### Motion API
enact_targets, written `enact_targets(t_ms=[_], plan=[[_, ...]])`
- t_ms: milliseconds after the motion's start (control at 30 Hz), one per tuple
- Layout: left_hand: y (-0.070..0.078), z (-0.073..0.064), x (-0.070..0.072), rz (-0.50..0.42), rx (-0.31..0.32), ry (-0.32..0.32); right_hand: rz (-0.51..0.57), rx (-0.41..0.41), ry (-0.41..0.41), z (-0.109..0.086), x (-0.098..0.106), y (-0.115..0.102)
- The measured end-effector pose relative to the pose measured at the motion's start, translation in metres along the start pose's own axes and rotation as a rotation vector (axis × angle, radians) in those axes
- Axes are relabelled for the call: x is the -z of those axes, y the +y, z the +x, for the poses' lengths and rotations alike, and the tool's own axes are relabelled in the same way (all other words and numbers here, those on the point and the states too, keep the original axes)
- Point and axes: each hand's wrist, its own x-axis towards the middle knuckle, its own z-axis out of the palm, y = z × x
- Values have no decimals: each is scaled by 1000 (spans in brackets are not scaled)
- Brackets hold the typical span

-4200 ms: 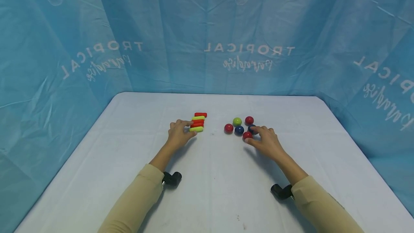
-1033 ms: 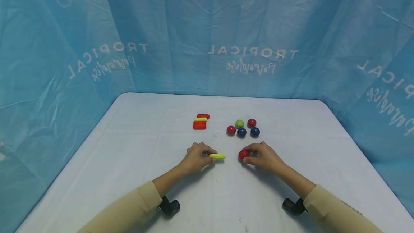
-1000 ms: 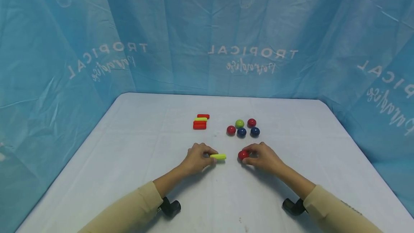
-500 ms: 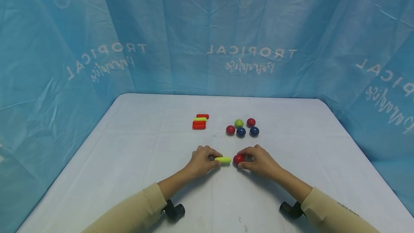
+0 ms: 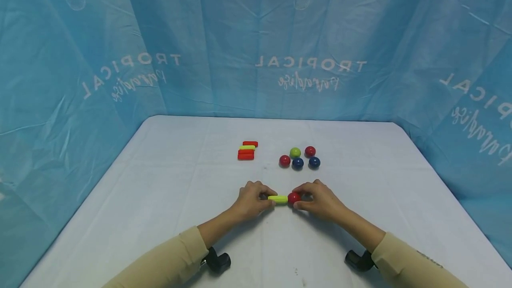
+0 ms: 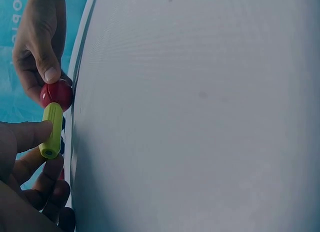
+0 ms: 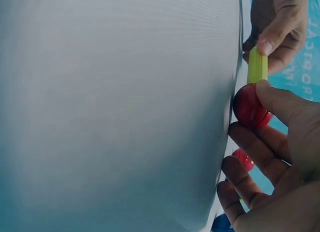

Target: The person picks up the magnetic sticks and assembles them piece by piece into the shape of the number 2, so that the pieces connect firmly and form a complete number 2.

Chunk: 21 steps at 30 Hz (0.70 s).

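My left hand (image 5: 253, 201) pinches a short yellow-green ridged stick (image 6: 51, 132) between thumb and fingers; a small hole shows in its near end. My right hand (image 5: 322, 200) grips a glossy red ball (image 7: 251, 105) with thumb and fingertips. Stick and ball meet end to end low over the white table, the stick's right end against the ball. Beyond the hands, red sticks (image 5: 246, 157) and a yellow stick (image 5: 247, 147) lie in a small stack-like row. To their right sits a loose group of balls: a green ball (image 5: 295, 152), dark blue balls (image 5: 298, 163) and red balls (image 5: 285, 161).
A white cloth covers the table (image 5: 180, 163), and a blue printed curtain (image 5: 256, 39) hangs behind and along both sides. Black wrist cameras (image 5: 218, 261) sit at both cuffs, close above the table.
Earlier the hands reached into the stick row and the ball group. They then brought one yellow stick and one red ball nearer, and the gap between these has closed.
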Motion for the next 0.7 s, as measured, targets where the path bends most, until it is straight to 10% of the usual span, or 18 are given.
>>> enact_targets(t_ms=[400, 700], plan=[[-3, 8, 6, -8, 43, -27, 8, 34, -2, -1, 1, 4], [-7, 45, 22, -66, 110, 47, 16, -1, -2, 0, -1, 5]])
